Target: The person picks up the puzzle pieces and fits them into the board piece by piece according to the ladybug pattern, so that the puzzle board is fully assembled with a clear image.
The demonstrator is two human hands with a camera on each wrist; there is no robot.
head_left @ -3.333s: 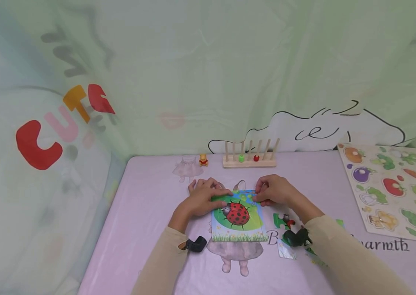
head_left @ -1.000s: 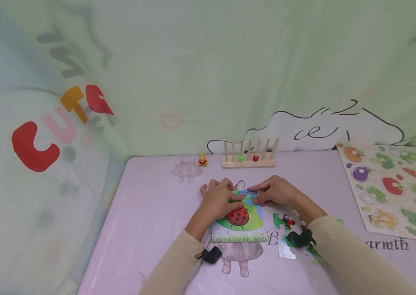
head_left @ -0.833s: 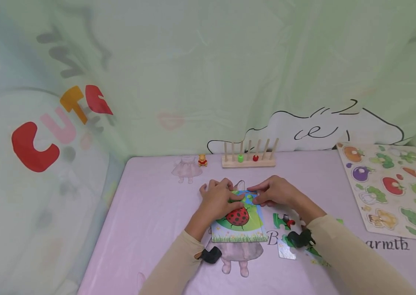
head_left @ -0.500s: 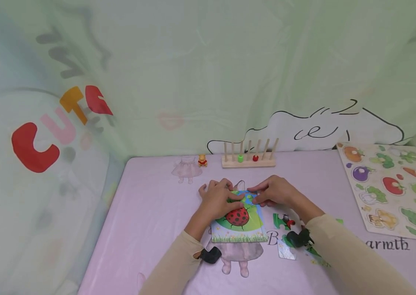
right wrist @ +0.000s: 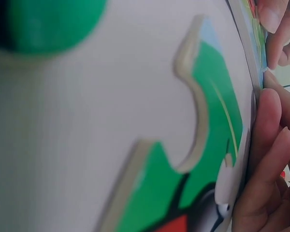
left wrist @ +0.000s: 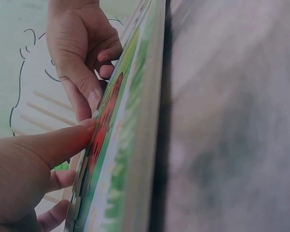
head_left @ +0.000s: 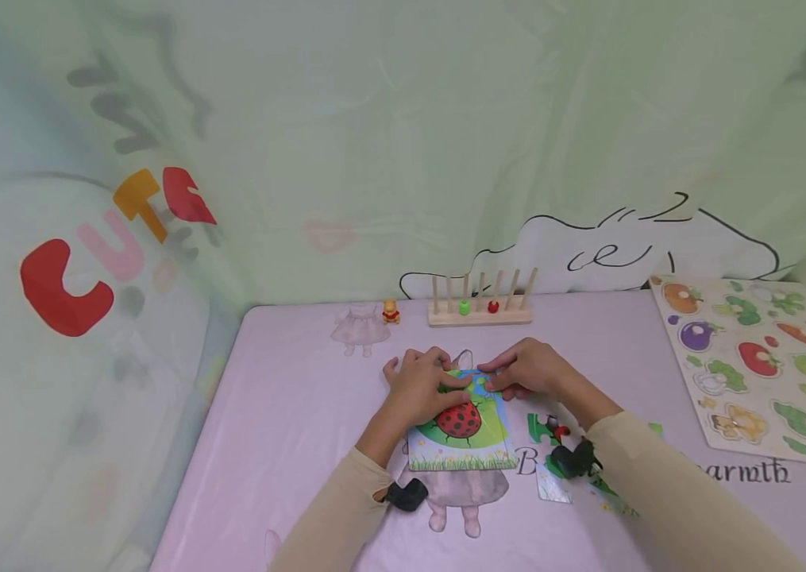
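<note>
A square ladybug jigsaw puzzle (head_left: pixel 458 457) lies on the pink tablecloth in front of me. My left hand (head_left: pixel 413 389) rests over its upper left part, thumb and forefinger stretched across the picture. In the left wrist view that thumb (left wrist: pixel 63 142) presses on the picture surface. At the puzzle's top right corner, my right hand (head_left: pixel 534 371) pinches a blue and green puzzle piece (head_left: pixel 480 384) between thumb and forefinger, the fingertips of both hands close together. Below the right hand lies a loose green puzzle piece (right wrist: pixel 217 111) with part of a black and red insect.
More loose pieces, including a pale one (head_left: pixel 553 486), lie under the right forearm. A wooden peg rack (head_left: pixel 481 318) with a green and a red bead stands at the back, beside a small bear figure (head_left: pixel 391 311). A vegetable puzzle board (head_left: pixel 724 405) lies at far right.
Since 3.3 seconds ago my left hand has slid right, further over the ladybug picture. The right forefinger has stretched out along the top edge. In the last second both hands have hardly moved.
</note>
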